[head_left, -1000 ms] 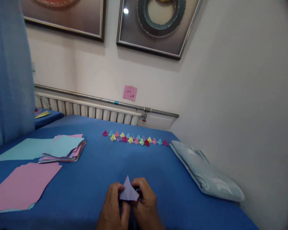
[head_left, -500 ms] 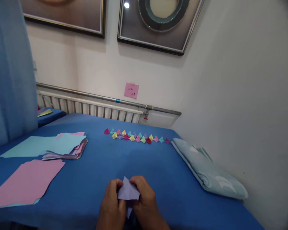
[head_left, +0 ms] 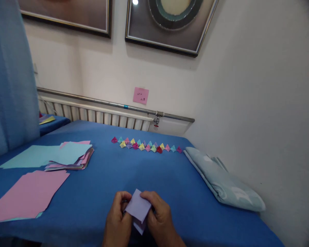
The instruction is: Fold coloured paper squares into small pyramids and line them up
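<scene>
A folded piece of lavender paper (head_left: 138,206) is held between both hands near the front edge of the blue-covered surface. My left hand (head_left: 119,218) grips its left side, fingers curled. On the right side, my right hand (head_left: 161,216) pinches it, thumb near the top corner. The paper shows a squarish upper face, with another folded layer hanging below it. Some fingertips are hidden behind the paper.
Small folded colored paper pieces (head_left: 147,148) form rows at the back. Left lie pink sheets (head_left: 28,195), light blue sheets (head_left: 28,156) and a mixed paper stack (head_left: 70,154). A folded pale green blanket (head_left: 224,181) lies right, beside the wall.
The lavender paper has turned and opened from a pointed shape into a squarish face. My right hand has shifted slightly right, and both hands still hold the paper.
</scene>
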`<state>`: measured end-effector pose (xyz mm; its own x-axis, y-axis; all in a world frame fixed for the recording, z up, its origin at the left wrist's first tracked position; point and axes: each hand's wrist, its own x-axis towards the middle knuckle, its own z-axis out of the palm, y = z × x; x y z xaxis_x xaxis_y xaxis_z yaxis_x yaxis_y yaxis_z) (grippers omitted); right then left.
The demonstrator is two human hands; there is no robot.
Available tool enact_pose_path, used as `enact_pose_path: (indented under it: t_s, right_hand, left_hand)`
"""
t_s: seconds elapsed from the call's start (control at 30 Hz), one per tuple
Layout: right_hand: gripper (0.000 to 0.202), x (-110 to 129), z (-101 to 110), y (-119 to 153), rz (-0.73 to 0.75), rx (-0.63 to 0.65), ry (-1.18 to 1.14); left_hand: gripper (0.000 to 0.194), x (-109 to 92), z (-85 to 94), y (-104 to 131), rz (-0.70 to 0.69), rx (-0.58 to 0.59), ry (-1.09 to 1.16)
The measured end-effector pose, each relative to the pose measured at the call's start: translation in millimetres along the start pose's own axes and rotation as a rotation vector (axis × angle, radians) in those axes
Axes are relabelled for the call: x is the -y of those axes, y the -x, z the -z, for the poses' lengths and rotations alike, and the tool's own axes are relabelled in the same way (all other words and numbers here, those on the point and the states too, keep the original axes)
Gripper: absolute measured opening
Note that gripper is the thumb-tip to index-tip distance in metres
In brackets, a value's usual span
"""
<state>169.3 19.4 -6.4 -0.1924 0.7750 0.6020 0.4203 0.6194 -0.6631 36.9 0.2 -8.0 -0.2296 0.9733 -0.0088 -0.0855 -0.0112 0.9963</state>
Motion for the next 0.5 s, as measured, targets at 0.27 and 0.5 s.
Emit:
enact_pose_path:
  t_s: [0.27,0.5]
  right_hand:
    - [0.035,-5.3,-0.9,2.4,0.038,-0.033,-0.075]
    - [0.037,2.0,3.2,2.2,0.076,-0.032,-0.033]
  left_hand:
    - [0.022,3.7,7.2,-4.9,0.148,0.166,0.240]
    - [0.041,-11.4,26.7,-5.0,0.418,0.397,0.632]
